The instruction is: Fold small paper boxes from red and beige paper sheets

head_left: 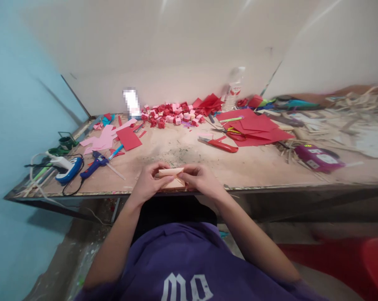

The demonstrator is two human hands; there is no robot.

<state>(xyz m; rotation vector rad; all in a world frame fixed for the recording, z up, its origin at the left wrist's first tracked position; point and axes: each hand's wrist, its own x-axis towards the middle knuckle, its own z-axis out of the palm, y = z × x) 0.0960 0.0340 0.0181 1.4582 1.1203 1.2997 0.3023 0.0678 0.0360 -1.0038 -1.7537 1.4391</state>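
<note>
A small piece of folded pale peach paper (171,172) is held between both hands at the table's front edge. My left hand (148,182) pinches its left side, thumb on the near face. On the right side my right hand (201,179) grips it the same way, fingertips behind the paper. The paper's underside is hidden. Beyond the hands lie a red-handled folding knife (221,145) and a red sheet of paper (129,138). A pile of small red and pink paper cubes (176,113) sits at the back.
On the left are a blue glue gun (95,165), a power strip (69,170) with cables, and pink paper (104,137). Scissors (234,133), red sheets (257,127), a plastic bottle (234,90) and a purple packet (318,159) lie to the right. A wall (176,46) rises behind.
</note>
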